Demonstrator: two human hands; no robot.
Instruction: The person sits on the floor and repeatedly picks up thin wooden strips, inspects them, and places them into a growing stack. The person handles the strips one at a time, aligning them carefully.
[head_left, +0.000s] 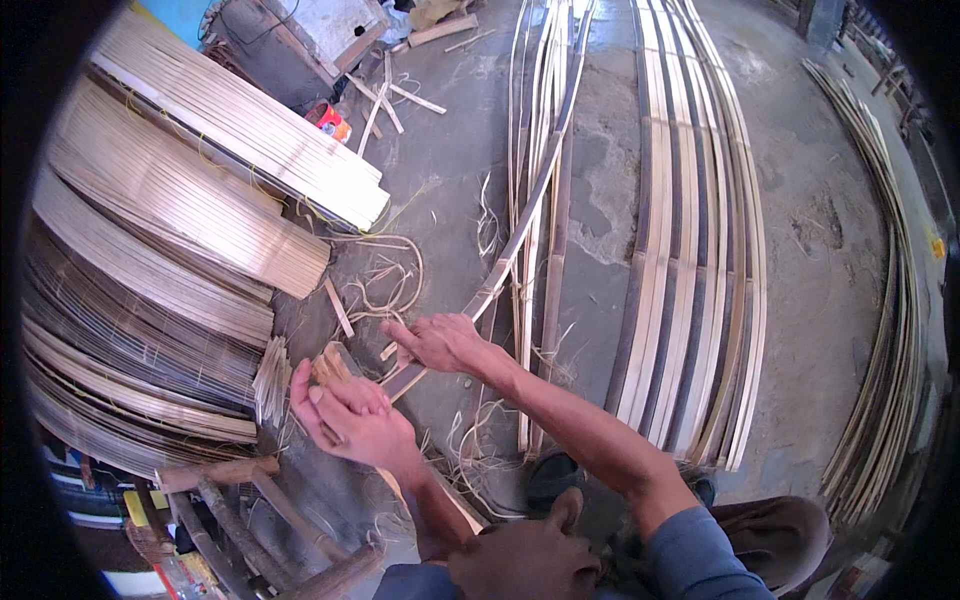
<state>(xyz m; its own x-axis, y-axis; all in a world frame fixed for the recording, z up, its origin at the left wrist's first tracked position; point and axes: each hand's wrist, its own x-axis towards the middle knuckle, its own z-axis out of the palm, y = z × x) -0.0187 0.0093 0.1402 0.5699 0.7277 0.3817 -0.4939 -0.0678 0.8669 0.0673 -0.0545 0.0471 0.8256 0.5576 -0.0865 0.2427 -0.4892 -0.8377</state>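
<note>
A long bamboo strip [487, 292], dark on one face and pale on its edge, slants from the far middle down to my hands. My right hand [447, 343] is closed round it near its close end, the thumb side pointing left. Just left and nearer, my left hand [358, 418] is closed with its palm partly turned up. A short brown, wooden-looking piece [334, 362] shows among its fingers; its exact kind is unclear. The strip's lower end meets the left hand, where the fingers hide it.
Stacked slat bundles [190, 180] fill the left side. Long bamboo strips [690, 230] lie right of centre, with loose strips [535, 200] beside them and a thin bundle [885, 300] far right. Curled shavings [400, 270] litter the floor. A wooden stool frame [250, 520] stands lower left.
</note>
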